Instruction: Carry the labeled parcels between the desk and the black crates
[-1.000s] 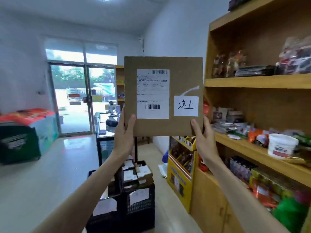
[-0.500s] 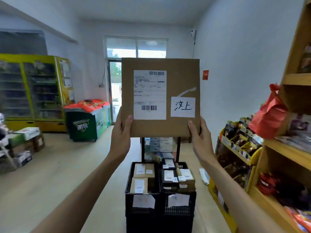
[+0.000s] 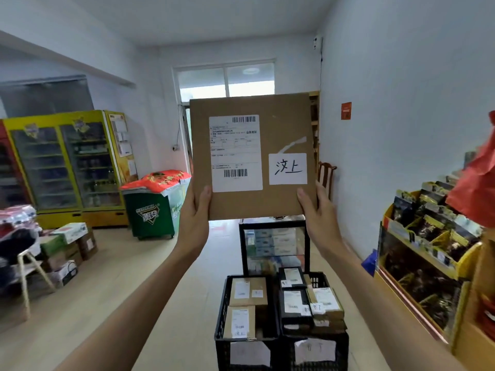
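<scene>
Shop floor: above the black crates point(image 3: 281, 341) we are holding the stiff, light-looking flat parcel point(image 3: 253, 156), left hand point(image 3: 194, 212) and right hand point(image 3: 317, 212) grip pinching its bottom corners.

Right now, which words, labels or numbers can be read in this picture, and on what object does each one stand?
"汶上": handwritten on the white slip on the cardboard parcel held up by the left hand and right hand.
Shipping label on that parcel: barcodes and print, too small to read.
Green chest: logo characters, too blurred to read.
Labels on the parcels in the black crates and on the crate fronts: unreadable.
</scene>
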`<state>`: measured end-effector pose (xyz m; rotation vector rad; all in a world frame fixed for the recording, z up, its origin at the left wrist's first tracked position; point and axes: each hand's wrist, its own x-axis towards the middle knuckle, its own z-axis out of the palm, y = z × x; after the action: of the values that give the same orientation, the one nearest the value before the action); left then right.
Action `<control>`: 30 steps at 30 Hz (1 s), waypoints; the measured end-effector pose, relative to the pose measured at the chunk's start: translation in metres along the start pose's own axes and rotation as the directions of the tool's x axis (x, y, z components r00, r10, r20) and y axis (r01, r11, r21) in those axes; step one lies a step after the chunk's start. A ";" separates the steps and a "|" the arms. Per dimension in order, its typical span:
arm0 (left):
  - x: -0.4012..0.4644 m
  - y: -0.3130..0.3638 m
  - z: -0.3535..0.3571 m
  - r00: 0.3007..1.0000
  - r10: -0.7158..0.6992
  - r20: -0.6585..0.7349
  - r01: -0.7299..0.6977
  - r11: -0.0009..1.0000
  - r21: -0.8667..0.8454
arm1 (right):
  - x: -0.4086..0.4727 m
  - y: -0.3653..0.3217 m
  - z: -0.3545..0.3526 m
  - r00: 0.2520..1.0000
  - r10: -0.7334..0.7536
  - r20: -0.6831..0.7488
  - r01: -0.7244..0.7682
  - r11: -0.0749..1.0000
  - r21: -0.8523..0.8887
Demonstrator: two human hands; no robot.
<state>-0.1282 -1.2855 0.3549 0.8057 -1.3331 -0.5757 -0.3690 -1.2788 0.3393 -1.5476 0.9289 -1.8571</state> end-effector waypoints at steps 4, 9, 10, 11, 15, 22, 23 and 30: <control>0.030 -0.034 0.013 1.000 -0.009 -0.006 0.009 1.000 0.016 | 0.030 0.038 0.003 1.000 -0.004 -0.018 0.004 1.000 0.008; 0.055 -0.072 0.008 0.998 -0.051 -0.025 0.051 0.999 0.019 | 0.060 0.074 0.021 1.000 0.010 0.023 -0.010 1.000 0.012; 0.062 -0.080 0.004 0.998 -0.056 -0.037 0.057 0.998 0.020 | 0.066 0.080 0.028 1.000 0.007 0.030 -0.008 1.000 0.005; 0.069 -0.087 -0.001 0.997 -0.061 -0.045 0.062 0.998 0.023 | 0.071 0.087 0.035 0.999 0.002 0.038 -0.002 1.000 -0.002; 0.100 -0.115 -0.018 0.996 -0.080 -0.047 0.081 0.996 0.026 | 0.092 0.113 0.065 0.999 0.009 0.054 -0.010 1.000 0.005; 0.163 -0.163 -0.044 0.996 -0.075 -0.046 0.075 0.997 -0.006 | 0.142 0.154 0.115 0.999 0.024 0.049 -0.021 0.998 -0.057; 0.172 -0.170 -0.046 0.995 -0.083 -0.047 0.083 0.996 -0.013 | 0.149 0.160 0.120 0.998 0.033 0.048 -0.031 0.998 -0.056; 0.224 -0.229 -0.055 0.995 -0.096 -0.035 0.096 0.995 0.000 | 0.188 0.208 0.150 0.998 0.062 0.016 -0.061 0.995 -0.085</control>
<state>-0.0189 -1.5887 0.3103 0.8810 -1.2686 -0.6332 -0.2614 -1.5761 0.3034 -1.5646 1.0470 -1.7787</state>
